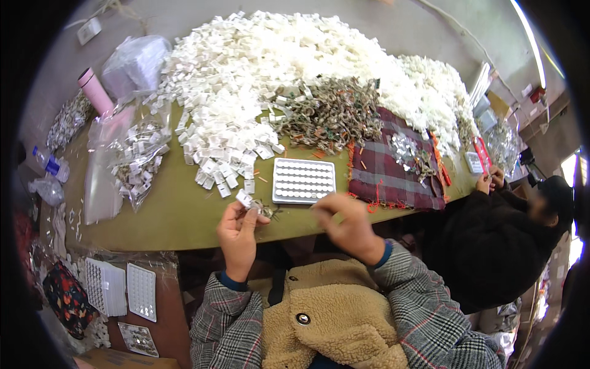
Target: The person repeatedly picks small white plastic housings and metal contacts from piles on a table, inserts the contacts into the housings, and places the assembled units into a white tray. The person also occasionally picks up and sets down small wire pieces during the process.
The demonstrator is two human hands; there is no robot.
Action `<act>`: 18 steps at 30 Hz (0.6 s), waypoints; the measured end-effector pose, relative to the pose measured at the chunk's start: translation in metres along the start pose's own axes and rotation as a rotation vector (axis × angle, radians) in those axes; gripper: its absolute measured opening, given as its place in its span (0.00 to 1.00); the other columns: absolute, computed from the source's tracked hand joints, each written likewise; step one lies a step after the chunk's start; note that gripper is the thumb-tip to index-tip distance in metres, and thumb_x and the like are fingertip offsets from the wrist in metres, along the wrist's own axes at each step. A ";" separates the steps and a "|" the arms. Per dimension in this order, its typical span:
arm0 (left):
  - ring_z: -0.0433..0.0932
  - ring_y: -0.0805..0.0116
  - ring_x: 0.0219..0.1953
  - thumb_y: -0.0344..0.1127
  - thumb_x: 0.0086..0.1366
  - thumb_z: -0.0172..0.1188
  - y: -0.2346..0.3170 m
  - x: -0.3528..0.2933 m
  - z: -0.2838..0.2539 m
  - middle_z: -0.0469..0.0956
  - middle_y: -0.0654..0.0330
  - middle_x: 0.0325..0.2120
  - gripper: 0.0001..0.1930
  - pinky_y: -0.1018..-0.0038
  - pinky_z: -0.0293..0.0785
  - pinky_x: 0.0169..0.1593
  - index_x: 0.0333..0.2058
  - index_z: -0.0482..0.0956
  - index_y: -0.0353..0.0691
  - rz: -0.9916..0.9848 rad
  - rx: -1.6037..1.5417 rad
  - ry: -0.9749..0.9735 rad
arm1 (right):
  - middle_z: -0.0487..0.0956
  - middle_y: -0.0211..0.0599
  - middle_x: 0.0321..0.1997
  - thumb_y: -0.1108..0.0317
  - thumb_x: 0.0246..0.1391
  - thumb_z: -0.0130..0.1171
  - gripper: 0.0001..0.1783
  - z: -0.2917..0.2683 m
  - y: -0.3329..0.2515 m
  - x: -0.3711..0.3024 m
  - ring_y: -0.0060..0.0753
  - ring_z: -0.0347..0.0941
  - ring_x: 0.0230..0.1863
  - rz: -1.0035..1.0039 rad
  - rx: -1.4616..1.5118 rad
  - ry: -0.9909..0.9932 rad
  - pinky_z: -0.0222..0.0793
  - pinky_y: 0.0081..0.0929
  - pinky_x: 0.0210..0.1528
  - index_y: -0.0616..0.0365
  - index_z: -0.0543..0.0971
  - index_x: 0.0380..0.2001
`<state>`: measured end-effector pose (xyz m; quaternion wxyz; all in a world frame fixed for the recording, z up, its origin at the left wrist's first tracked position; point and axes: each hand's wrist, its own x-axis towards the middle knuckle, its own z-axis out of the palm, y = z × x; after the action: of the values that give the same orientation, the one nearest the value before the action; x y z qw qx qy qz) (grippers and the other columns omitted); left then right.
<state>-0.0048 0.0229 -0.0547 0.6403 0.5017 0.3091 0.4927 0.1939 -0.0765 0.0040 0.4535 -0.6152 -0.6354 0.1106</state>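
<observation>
My left hand (pixel 238 240) is closed at the table's near edge, pinching a small white plastic part (pixel 244 198). Small metal pieces (pixel 265 211) stick out beside its fingertips. My right hand (pixel 351 229) is blurred by motion near the lower right corner of a white tray (pixel 276 198). Its fingers curl inward, and whether they hold anything cannot be made out. Rows of small round silvery and white discs sit in the tray. Behind it rise a heap of white plastic parts (pixel 227 92) and a smaller pile of brownish metal pieces (pixel 332 114).
A plaid cloth (pixel 393 178) with shiny discs lies to the right. At left are a clear bag of white parts (pixel 138 166) and a pink bottle (pixel 95 92). Stacked trays (pixel 106 286) stand lower left. Another person (pixel 491 246) works at the right.
</observation>
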 end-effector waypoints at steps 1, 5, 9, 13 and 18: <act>0.81 0.73 0.33 0.28 0.71 0.54 0.005 -0.002 0.003 0.80 0.56 0.35 0.10 0.75 0.81 0.41 0.46 0.73 0.28 -0.070 -0.083 -0.034 | 0.79 0.39 0.28 0.81 0.51 0.62 0.04 -0.013 0.016 0.002 0.31 0.77 0.28 0.091 -0.083 0.133 0.72 0.24 0.33 0.65 0.80 0.32; 0.82 0.72 0.32 0.29 0.72 0.52 0.020 -0.014 0.022 0.81 0.51 0.37 0.11 0.71 0.84 0.42 0.49 0.73 0.27 -0.372 -0.342 -0.180 | 0.77 0.40 0.32 0.82 0.51 0.62 0.09 -0.029 0.054 -0.004 0.33 0.77 0.31 0.143 -0.069 0.118 0.71 0.26 0.32 0.64 0.82 0.37; 0.82 0.72 0.33 0.30 0.73 0.51 0.014 -0.017 0.045 0.80 0.49 0.38 0.13 0.72 0.86 0.42 0.51 0.72 0.28 -0.566 -0.442 -0.252 | 0.76 0.41 0.34 0.80 0.51 0.64 0.11 -0.016 0.066 -0.009 0.40 0.77 0.32 0.015 -0.172 0.052 0.73 0.30 0.33 0.62 0.83 0.40; 0.82 0.72 0.32 0.31 0.74 0.50 0.008 -0.013 0.050 0.80 0.49 0.39 0.14 0.72 0.85 0.42 0.52 0.72 0.28 -0.654 -0.435 -0.251 | 0.75 0.41 0.34 0.79 0.50 0.66 0.10 -0.016 0.068 -0.008 0.40 0.77 0.31 -0.052 -0.184 0.028 0.73 0.31 0.33 0.65 0.81 0.38; 0.82 0.72 0.33 0.31 0.74 0.51 0.012 -0.003 0.048 0.81 0.49 0.40 0.14 0.74 0.85 0.41 0.52 0.72 0.28 -0.739 -0.422 -0.277 | 0.76 0.42 0.35 0.80 0.49 0.64 0.08 -0.028 0.064 0.000 0.41 0.76 0.30 0.115 0.083 0.039 0.74 0.30 0.32 0.64 0.77 0.33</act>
<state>0.0326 0.0043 -0.0290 0.8971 0.2773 0.2716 0.2111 0.2579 -0.0745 -0.0251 0.4835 -0.6335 -0.5849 0.1508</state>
